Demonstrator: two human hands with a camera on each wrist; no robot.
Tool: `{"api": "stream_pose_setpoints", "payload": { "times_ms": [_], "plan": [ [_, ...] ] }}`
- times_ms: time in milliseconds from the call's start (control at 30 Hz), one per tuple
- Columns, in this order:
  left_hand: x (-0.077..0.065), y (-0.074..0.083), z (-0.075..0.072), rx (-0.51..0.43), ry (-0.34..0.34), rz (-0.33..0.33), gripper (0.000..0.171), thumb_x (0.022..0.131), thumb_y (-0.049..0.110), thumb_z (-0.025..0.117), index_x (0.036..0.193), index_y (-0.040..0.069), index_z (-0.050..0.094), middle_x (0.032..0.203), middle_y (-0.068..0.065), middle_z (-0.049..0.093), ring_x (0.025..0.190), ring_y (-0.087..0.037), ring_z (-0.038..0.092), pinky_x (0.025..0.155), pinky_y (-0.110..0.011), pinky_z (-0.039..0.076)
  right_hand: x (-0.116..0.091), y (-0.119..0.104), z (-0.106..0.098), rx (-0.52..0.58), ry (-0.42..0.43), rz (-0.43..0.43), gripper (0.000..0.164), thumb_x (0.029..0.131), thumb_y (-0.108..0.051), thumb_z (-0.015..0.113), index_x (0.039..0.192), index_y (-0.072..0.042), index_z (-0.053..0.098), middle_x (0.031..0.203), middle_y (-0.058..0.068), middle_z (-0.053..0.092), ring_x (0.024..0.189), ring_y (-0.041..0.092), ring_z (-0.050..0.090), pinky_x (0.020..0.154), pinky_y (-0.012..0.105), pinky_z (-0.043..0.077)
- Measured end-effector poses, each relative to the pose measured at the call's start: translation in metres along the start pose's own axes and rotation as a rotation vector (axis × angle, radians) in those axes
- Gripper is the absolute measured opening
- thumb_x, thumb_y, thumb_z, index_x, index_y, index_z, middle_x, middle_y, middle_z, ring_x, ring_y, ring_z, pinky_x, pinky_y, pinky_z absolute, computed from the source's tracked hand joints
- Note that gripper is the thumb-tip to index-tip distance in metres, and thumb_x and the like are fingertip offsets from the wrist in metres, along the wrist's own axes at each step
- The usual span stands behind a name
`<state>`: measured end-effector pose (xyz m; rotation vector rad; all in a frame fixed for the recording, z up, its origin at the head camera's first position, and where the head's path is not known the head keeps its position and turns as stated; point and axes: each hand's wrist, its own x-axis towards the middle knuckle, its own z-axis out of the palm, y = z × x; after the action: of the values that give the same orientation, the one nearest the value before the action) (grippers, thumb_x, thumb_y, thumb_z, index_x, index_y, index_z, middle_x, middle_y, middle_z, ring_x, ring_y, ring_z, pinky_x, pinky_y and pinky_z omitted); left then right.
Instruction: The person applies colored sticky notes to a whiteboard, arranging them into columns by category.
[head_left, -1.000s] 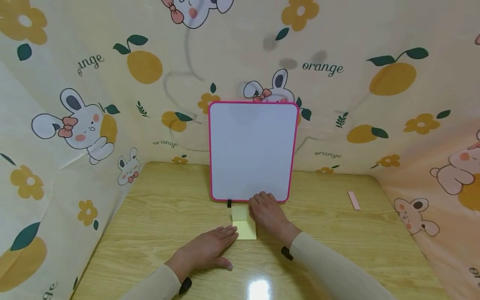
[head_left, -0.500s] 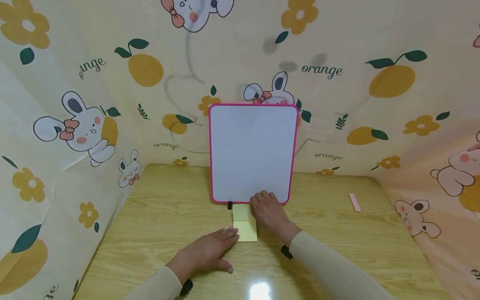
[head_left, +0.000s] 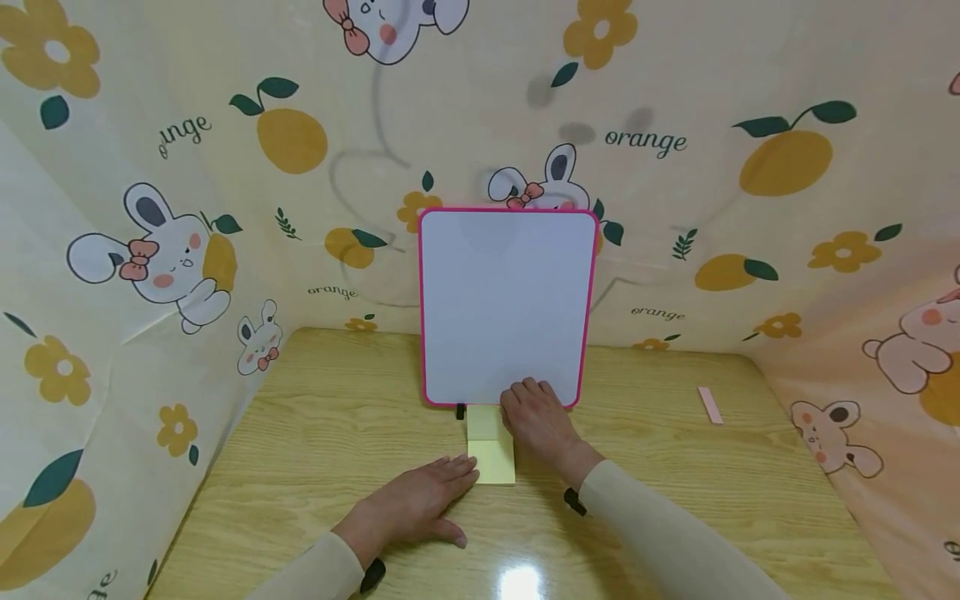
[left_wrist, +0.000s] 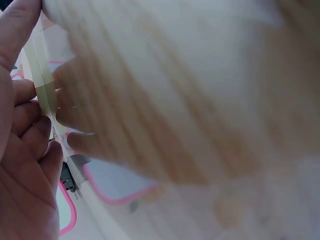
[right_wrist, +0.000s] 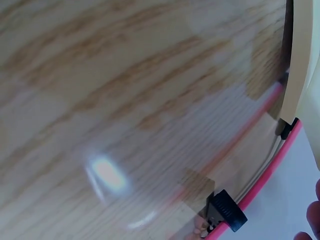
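Wooden tabletop (head_left: pixel 330 417) meets printed walls (head_left: pixel 450 108), left hand (head_left: pixel 414 502) flat, right hand (head_left: pixel 543 425) curled, hold unclear.

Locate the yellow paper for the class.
In the head view, the yellow paper is near centre, just below the whiteboard, between the left hand and right hand.

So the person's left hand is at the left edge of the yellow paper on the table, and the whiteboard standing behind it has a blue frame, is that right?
Not quite: the frame of the whiteboard is pink, not blue, as the head view shows. The left hand is indeed at the left edge of the yellow paper on the table.
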<state>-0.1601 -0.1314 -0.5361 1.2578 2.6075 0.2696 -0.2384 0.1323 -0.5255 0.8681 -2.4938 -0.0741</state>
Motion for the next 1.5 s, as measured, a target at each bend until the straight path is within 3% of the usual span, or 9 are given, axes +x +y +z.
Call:
{"api": "stream_pose_setpoints", "payload": {
  "times_ms": [433,700,1133,1500],
  "plan": [
    [0.000,-0.002,0.001,0.035,0.018,0.024,0.093,0.095,0.067,0.061,0.164,0.009,0.039,0.172,-0.008,0.034,0.159,-0.024,0.032,0.130,-0.040,0.032,-0.001,0.002,0.003,-0.065,0.032,-0.043,0.020,0.102,-0.017,0.067,0.092,-0.007,0.053,0.085,0.006,0.054,0.082,0.024,0.049,0.072,0.035,0.044],
    [-0.001,-0.001,0.002,0.041,0.031,0.042,0.092,0.095,0.067,0.061,0.163,0.008,0.040,0.171,-0.009,0.035,0.159,-0.024,0.034,0.129,-0.040,0.033,-0.003,0.004,0.004,-0.104,-0.012,-0.038,0.020,0.104,-0.017,0.065,0.092,-0.008,0.052,0.087,0.005,0.053,0.085,0.024,0.049,0.075,0.034,0.043],
    [-0.002,-0.004,0.003,0.239,0.029,0.105,0.090,0.102,0.071,0.042,0.165,0.006,0.033,0.173,-0.010,0.031,0.160,-0.024,0.030,0.131,-0.039,0.030,-0.006,0.005,0.006,-0.104,-0.017,-0.015,0.018,0.103,-0.017,0.065,0.093,-0.009,0.052,0.087,0.005,0.054,0.086,0.024,0.050,0.076,0.034,0.044],
    [-0.002,-0.005,0.000,0.297,0.037,0.134,0.089,0.103,0.070,0.041,0.164,0.005,0.036,0.172,-0.010,0.034,0.159,-0.023,0.032,0.130,-0.039,0.031,-0.004,0.012,0.006,-0.091,0.050,-0.001,0.015,0.102,-0.013,0.064,0.094,-0.007,0.053,0.088,0.008,0.054,0.087,0.027,0.053,0.076,0.037,0.047]
  ]
}}
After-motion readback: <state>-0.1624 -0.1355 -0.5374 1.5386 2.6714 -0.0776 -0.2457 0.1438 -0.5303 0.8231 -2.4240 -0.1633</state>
